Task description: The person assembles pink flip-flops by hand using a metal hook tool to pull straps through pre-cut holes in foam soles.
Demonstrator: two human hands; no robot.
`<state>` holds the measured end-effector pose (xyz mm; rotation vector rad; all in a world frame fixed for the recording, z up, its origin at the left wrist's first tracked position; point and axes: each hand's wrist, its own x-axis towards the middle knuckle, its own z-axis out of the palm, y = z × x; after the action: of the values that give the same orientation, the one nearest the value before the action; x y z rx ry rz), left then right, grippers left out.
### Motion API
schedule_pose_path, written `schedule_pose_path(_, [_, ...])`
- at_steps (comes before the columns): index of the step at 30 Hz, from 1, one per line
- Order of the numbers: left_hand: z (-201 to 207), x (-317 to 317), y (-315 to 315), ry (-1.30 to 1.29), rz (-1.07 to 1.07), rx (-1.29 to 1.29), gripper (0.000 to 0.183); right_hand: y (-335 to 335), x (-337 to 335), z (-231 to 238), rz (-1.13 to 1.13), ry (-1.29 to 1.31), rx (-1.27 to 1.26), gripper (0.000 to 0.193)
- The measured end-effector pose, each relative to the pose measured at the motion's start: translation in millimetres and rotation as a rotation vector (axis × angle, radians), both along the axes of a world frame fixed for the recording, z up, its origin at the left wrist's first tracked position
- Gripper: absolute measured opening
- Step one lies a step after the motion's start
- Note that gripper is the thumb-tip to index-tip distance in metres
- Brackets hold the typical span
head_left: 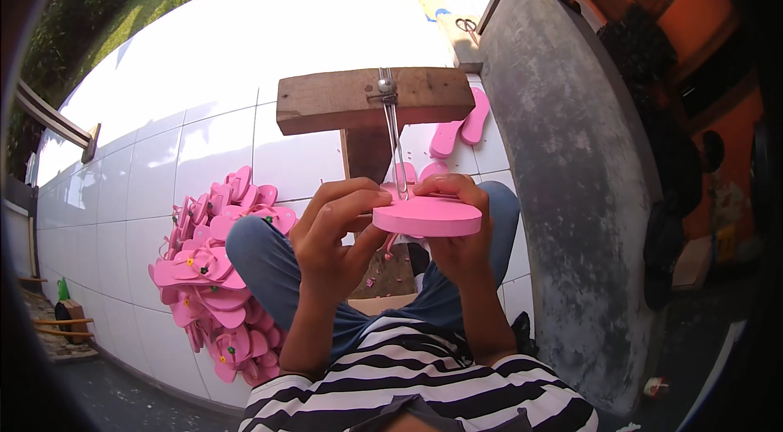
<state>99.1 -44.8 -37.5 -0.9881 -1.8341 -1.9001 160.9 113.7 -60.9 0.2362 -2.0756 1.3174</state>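
Observation:
A pink foam flip-flop sole [428, 220] is tilted between my two hands, in front of a wooden stand. My left hand [336, 228] is closed on its left edge, thumb and fingers pinching near a thin metal prong. My right hand [463, 236] wraps round the right side, with its fingers over the top. The long metal prong [396, 142] hangs from a bolt on the stand's wooden crossbeam [326, 101], and its lower end meets the sole between my fingers. Part of a pink strap [389, 248] shows beneath the sole. My fingers hide the exact contact.
Left of my knee lies a big heap of pink flip-flops [204, 269], with small flowers on the straps. More pink soles [473, 118] rest behind the stand, beside a grey wall [571, 187]. Scissors [467, 28] lie on a ledge at the far right. Pink scraps dot the stand's base.

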Motion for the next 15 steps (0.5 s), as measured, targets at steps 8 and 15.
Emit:
schedule_pose_path(8, [48,0,7,-0.432,-0.135,-0.145,0.024,2,2,15,0.018,-0.240,-0.322,0.054])
schedule_pose_path(15, [41,-12,17,-0.292,-0.008,-0.201,0.027,12,-26,7,-0.088,-0.130,-0.085,0.059])
